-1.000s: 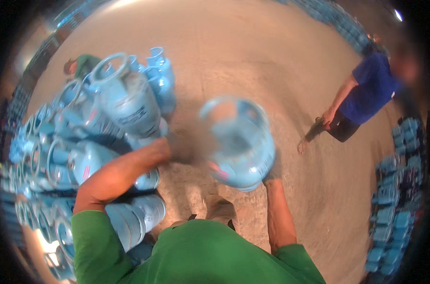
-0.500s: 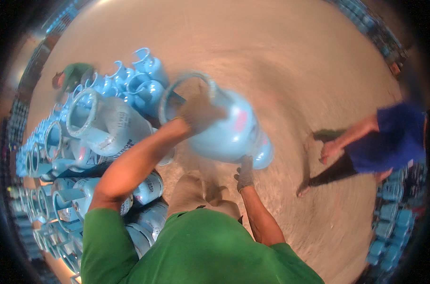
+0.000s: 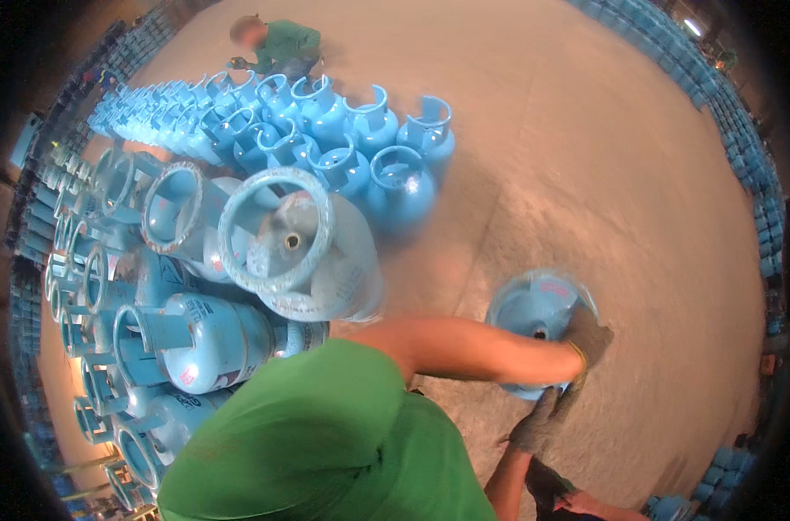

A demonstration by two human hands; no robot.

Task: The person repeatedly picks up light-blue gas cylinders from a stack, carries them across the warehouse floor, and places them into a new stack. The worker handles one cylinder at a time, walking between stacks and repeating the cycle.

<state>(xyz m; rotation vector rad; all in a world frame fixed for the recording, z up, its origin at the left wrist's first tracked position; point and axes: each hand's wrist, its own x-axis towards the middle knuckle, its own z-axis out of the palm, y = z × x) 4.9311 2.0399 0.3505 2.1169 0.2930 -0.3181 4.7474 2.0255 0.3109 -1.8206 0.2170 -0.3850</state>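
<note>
A light-blue gas cylinder (image 3: pixel 523 300) is seen from above at the right, its round collar and central valve toward me. My left hand (image 3: pixel 590 337), in a dark work glove, grips the right side of the collar, with the forearm crossing over the cylinder's near part. My gloved right hand (image 3: pixel 532 427) is at the cylinder's near edge, fingers apart. Whether it touches the cylinder cannot be made out. The cylinder's base is hidden beneath it.
Worn grey-blue cylinders (image 3: pixel 325 252) stand or lean close on my left. Behind them are rows of shiny blue cylinders (image 3: pixel 399 187), with a person in green (image 3: pixel 286 43) beyond. Another person's arm (image 3: pixel 586 504) shows at lower right. Stacked cylinders (image 3: pixel 716 87) line the far right edge.
The cylinder went from tilted in front of me to upright and farther right. My left arm swung right across my body with it. My right hand came away from its base end. My view turned.
</note>
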